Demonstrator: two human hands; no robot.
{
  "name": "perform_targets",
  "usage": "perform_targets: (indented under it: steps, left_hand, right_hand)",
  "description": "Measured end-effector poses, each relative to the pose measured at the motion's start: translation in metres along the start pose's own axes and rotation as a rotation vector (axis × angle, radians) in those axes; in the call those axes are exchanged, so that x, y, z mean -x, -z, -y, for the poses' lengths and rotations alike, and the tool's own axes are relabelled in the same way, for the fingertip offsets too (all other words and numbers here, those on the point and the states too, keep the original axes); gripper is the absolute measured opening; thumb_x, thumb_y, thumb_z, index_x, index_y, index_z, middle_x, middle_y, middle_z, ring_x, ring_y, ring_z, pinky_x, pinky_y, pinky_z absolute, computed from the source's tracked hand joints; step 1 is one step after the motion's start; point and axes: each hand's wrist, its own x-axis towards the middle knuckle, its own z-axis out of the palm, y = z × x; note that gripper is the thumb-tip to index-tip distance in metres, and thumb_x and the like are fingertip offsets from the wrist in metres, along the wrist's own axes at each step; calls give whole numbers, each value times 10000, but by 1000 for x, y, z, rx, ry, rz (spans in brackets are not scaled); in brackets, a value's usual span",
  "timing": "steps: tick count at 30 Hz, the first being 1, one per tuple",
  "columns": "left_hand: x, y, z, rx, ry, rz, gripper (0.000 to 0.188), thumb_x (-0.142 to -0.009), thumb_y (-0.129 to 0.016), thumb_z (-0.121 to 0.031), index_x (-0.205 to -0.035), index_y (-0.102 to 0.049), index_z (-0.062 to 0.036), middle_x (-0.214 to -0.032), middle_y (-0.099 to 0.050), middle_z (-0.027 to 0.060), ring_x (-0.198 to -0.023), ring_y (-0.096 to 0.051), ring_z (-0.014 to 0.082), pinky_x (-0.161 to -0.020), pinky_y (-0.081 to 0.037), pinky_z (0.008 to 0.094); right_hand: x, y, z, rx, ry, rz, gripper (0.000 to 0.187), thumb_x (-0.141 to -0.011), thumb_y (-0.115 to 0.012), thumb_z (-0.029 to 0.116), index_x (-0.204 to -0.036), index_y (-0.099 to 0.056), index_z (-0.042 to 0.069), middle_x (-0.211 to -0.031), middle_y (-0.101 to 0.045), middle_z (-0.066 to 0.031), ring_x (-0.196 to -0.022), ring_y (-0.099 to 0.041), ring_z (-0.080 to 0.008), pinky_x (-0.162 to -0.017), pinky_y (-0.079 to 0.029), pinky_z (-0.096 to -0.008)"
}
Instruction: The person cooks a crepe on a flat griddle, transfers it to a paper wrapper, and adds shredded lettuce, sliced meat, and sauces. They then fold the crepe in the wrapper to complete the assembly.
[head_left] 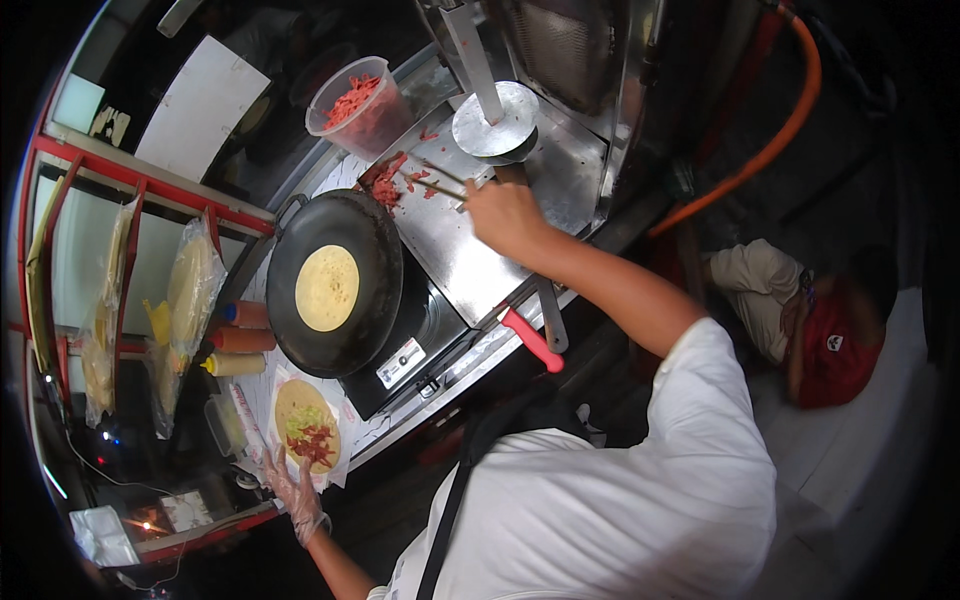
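Observation:
My left hand (pixel 295 497), in a clear plastic glove, lies with fingers spread at the near edge of a flatbread (pixel 288 402) on white paper (pixel 343 462). Shredded lettuce (pixel 303 422) and reddish meat strips (pixel 318 447) lie on that flatbread. Over the metal tray, my bare right hand (pixel 505 212) is closed round metal tongs (pixel 440 187). The tips of the tongs point toward a pile of red meat shreds (pixel 384 184) at the tray's left edge; whether they pinch any cannot be made out. A second flatbread (pixel 327 289) sits on the round black griddle pan (pixel 375 245).
A clear tub (pixel 385 122) of red shreds stands behind the metal tray (pixel 465 262). A vertical spit with a round disc (pixel 495 122) rises there. A red-handled knife (pixel 532 340) juts over the front edge. Sauce bottles (pixel 243 340) lie left. Someone in red (pixel 845 345) sits far right.

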Motion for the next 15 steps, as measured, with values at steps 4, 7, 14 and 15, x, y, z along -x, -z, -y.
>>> perform_targets:
  steps: [4, 7, 14, 15]
  left_hand:
    - [6, 2, 5, -43, 47, 7, 549, -927, -686, -228, -1424, -528, -57, -1611, -290, 171, -1496, -246, 351, -1224, -196, 471]
    - [2, -6, 1, -43, 37, 4, 548, -900, -716, -193, -1400, -545, -50, -1595, -306, 181, -1475, -273, 361, -1208, -232, 476]
    - [-12, -17, -4, -25, -66, -3, 526, -918, -697, -248, -1392, -552, -71, -1586, -318, 190, -1468, -287, 373, -1202, -236, 492]
    - [-8, -16, -1, -44, -52, 2, 528, -920, -695, -251, -1394, -549, -73, -1585, -318, 192, -1467, -289, 375, -1201, -236, 493]
  right_hand:
    - [37, 24, -13, -21, -33, 125, 288, -879, -583, 137, -1112, -633, -26, -800, -686, -199, -700, -708, -386, -620, -572, -478]
    - [37, 11, -6, -23, 66, 94, 238, -863, -579, 91, -1074, -631, -6, -811, -687, -201, -726, -710, -388, -627, -565, -486]
    - [0, -2, -8, -141, -57, 33, 270, -955, -551, 210, -1027, -662, -26, -808, -703, -222, -774, -712, -415, -712, -564, -510]
    - [4, 6, -12, -183, -117, 45, 274, -957, -564, 224, -1012, -667, -25, -789, -695, -225, -772, -710, -409, -707, -559, -499]
